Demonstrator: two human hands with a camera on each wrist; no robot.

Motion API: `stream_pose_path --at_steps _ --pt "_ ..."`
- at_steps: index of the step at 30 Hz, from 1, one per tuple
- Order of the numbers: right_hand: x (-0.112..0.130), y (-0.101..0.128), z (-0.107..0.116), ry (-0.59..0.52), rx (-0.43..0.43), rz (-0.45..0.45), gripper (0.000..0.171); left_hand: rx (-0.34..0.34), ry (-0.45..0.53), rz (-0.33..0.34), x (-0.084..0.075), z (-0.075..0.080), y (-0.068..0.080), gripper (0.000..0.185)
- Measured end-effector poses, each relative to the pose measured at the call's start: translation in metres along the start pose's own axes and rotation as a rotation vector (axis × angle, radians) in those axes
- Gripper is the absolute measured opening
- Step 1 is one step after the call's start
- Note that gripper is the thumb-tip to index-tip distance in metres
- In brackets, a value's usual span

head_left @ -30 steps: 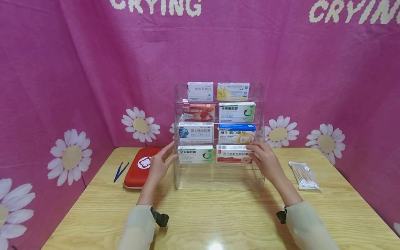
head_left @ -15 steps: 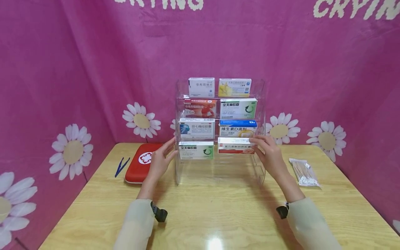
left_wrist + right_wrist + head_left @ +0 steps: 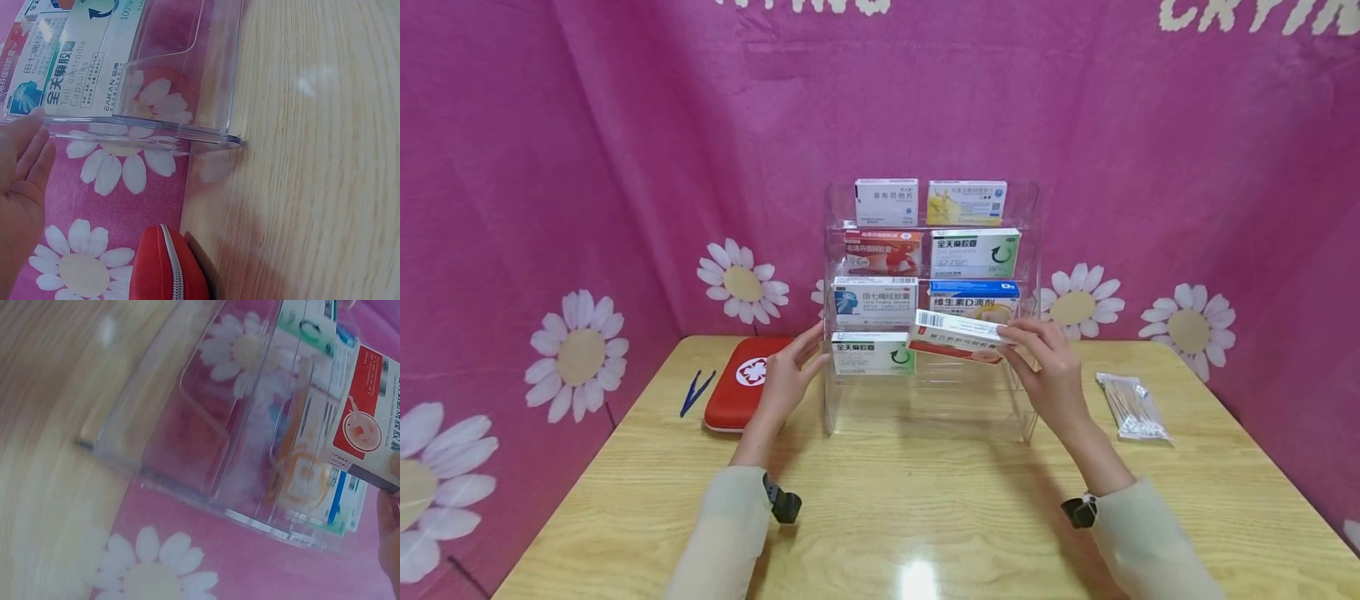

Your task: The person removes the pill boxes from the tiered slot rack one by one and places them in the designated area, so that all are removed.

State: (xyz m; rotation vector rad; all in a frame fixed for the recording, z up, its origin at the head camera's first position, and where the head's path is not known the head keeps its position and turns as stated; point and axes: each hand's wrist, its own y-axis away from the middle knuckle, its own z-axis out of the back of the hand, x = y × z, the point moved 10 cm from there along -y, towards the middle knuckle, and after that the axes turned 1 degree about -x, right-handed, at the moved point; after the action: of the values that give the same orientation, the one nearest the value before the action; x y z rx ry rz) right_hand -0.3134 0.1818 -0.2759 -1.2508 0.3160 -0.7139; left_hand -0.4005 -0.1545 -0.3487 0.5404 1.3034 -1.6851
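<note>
A clear acrylic tiered rack [image 3: 1028, 250] stands at the back of the wooden table [image 3: 925, 500], holding several medicine boxes. My right hand [image 3: 1037, 358] pinches a white and red medicine box [image 3: 958, 337] by its right end, lifted and tilted just above the rack's lowest right tier. The same box [image 3: 365, 419] shows in the right wrist view. My left hand [image 3: 790, 375] rests with straight fingers against the rack's left wall, beside a green and white box [image 3: 872, 353]. In the left wrist view the fingers [image 3: 25, 150] touch the clear wall [image 3: 156, 125].
A red first-aid pouch [image 3: 741, 387] lies left of the rack, with blue tweezers [image 3: 695, 392] further left. A packet of cotton swabs [image 3: 1131, 406] lies on the right. Pink flowered cloth [image 3: 587, 208] encloses the table on three sides.
My right hand has lifted the white and red box up and out of the lowest right tier, tilting it. My left hand has stayed at the rack's left side.
</note>
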Motion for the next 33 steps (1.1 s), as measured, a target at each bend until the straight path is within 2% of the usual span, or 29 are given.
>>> stream_pose_path --at_steps 4,7,11,13,19,28,33 --pt "0.012 0.003 -0.010 -0.032 0.038 0.001 0.039 0.005 0.004 -0.007 -0.022 0.003 0.004 0.052" --pt "0.021 0.006 -0.020 -0.070 0.067 0.003 0.038 0.012 0.001 0.002 -0.026 0.003 0.004 0.052" --pt "0.034 0.012 -0.035 -0.114 0.102 0.019 0.038 -0.002 0.015 -0.002 -0.006 -0.001 -0.001 0.053" --pt "0.041 0.016 -0.043 -0.123 0.127 0.023 0.037 -0.010 0.017 -0.007 -0.002 -0.001 -0.001 0.053" --pt "0.059 0.031 -0.069 -0.143 0.216 0.032 0.033 -0.014 0.018 -0.010 0.000 0.000 -0.001 0.053" --pt "0.082 0.047 -0.100 -0.214 0.334 0.015 0.027 -0.014 0.001 0.020 -0.001 0.000 0.000 0.054" --pt "0.092 0.055 -0.117 -0.280 0.394 0.001 0.024 -0.013 -0.003 0.015 -0.001 0.000 0.001 0.053"
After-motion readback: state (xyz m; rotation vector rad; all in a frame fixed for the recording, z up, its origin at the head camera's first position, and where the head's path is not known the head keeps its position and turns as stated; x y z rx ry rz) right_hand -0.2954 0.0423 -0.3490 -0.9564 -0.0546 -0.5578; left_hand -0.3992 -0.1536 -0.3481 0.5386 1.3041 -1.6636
